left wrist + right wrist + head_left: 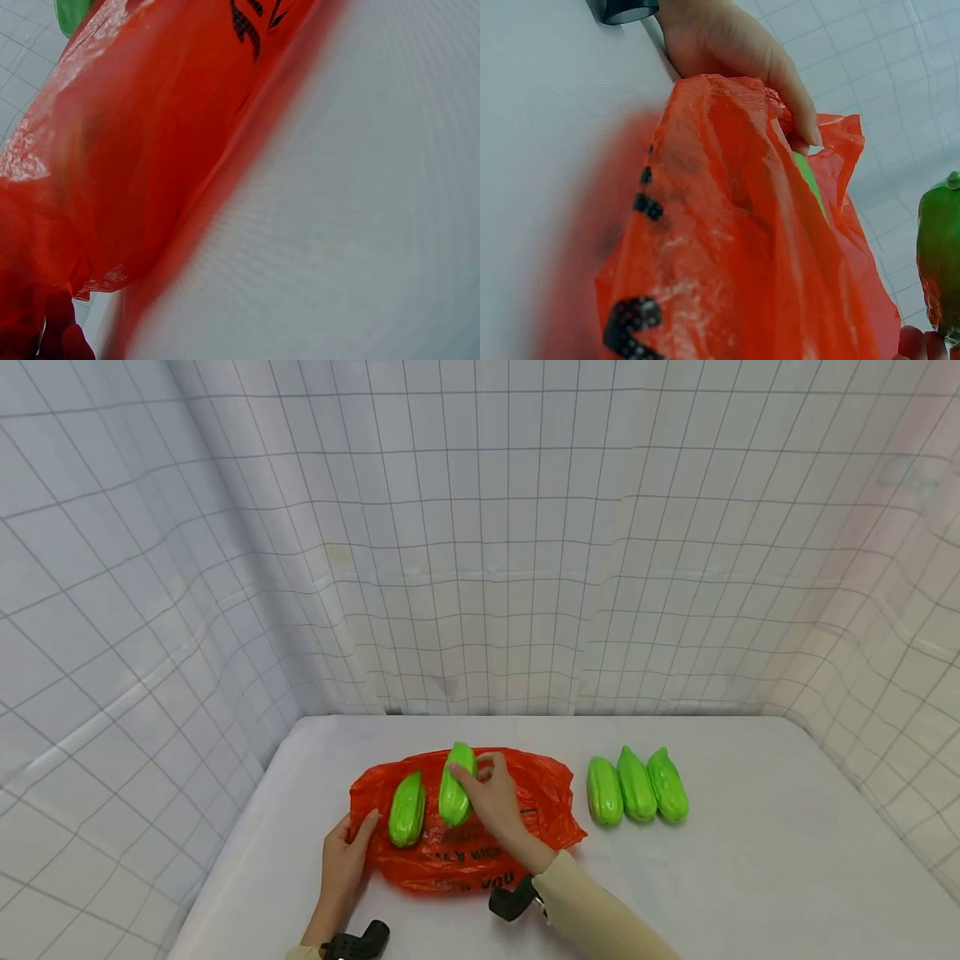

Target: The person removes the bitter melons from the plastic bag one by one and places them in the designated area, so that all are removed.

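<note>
A red plastic bag [480, 856] with black print lies spread on the white table. My left hand [345, 856] holds its left edge between thumb and fingers; in the right wrist view that hand [731, 45] grips the crumpled plastic. One oblong green fruit [407, 810] with a ridged skin lies at the bag's left part, close to the left thumb. Above the middle of the bag, my right hand [493, 795] grips a second green fruit [456, 789]. The right wrist view shows this fruit [939, 255] upright, raised off the bag, its kind uncertain.
Three similar green fruits [636, 787] lie side by side on the table [750, 860], right of the bag. White grid-patterned curtains [487, 568] enclose the back and both sides. Black devices [513, 900] are strapped to both wrists.
</note>
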`<state>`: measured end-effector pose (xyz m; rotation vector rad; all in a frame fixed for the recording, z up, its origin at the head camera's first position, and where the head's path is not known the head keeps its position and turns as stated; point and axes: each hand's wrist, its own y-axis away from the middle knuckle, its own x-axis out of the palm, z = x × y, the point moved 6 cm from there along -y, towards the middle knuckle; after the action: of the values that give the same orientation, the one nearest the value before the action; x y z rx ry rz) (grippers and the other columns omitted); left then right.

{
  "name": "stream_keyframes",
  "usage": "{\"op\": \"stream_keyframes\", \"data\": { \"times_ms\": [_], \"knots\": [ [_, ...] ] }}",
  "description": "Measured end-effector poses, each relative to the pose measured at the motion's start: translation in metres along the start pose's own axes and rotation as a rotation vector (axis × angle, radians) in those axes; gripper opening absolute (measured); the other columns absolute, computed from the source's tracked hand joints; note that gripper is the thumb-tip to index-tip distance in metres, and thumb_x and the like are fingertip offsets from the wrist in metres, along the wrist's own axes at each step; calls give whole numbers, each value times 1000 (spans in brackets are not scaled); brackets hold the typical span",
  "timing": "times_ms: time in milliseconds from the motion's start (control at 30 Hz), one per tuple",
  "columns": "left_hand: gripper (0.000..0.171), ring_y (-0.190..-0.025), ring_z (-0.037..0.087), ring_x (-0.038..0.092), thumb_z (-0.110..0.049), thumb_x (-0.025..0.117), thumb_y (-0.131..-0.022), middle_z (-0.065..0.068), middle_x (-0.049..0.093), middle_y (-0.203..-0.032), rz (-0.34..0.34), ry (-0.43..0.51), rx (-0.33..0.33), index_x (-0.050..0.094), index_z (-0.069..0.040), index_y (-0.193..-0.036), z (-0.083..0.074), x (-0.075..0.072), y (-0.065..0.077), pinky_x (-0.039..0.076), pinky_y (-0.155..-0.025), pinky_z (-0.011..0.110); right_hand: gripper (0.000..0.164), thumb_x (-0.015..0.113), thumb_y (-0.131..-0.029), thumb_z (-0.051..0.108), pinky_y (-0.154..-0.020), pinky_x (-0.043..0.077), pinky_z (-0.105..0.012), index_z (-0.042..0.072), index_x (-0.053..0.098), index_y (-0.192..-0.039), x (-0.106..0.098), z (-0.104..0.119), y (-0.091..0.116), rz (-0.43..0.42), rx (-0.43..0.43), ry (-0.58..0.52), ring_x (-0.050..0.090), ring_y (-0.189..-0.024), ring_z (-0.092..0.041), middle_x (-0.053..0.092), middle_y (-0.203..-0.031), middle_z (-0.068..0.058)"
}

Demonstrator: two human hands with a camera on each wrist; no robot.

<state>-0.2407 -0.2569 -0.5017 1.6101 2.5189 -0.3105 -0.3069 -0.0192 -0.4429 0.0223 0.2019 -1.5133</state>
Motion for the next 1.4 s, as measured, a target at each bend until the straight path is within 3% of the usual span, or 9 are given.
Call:
{"op": "stream_keyframes", "data": {
  "times_ms": [667, 1000, 1267, 1400],
  "knots": [
    [40, -79, 13, 54, -36, 59, -94, 16, 63, -100, -1, 19, 1, 63, 0, -110, 0, 0, 0, 49, -67, 19, 52, 67, -86, 43, -53, 50, -31, 4, 48, -116, -17, 13, 6, -44, -78, -67, 55, -61, -17, 57, -82, -8],
    [42, -81, 14, 53, -38, 57, -95, 16, 63, -103, 12, 3, -7, 62, 0, -112, 0, 1, 1, 49, -68, 18, 46, 65, -91, 33, -55, 50, -29, 4, 44, -121, -26, 18, 14, -4, -74, -110, 56, -64, -17, 55, -86, -10],
    [40, -81, 14, 53, -36, 58, -95, 15, 63, -101, 12, 4, 11, 63, 0, -111, -3, 1, 2, 49, -68, 18, 39, 61, -94, 20, -56, 49, -26, -3, 43, -120, -41, 50, 32, 8, -86, -111, 54, -66, -16, 54, -85, -10],
    [38, -79, 13, 52, -33, 58, -95, 16, 64, -98, 10, 16, 29, 63, 3, -108, -5, 1, 3, 47, -65, 18, 39, 61, -93, 18, -57, 49, -26, -4, 44, -120, -48, 54, 36, -7, -107, -97, 54, -67, -15, 54, -84, -9]
  ]
}}
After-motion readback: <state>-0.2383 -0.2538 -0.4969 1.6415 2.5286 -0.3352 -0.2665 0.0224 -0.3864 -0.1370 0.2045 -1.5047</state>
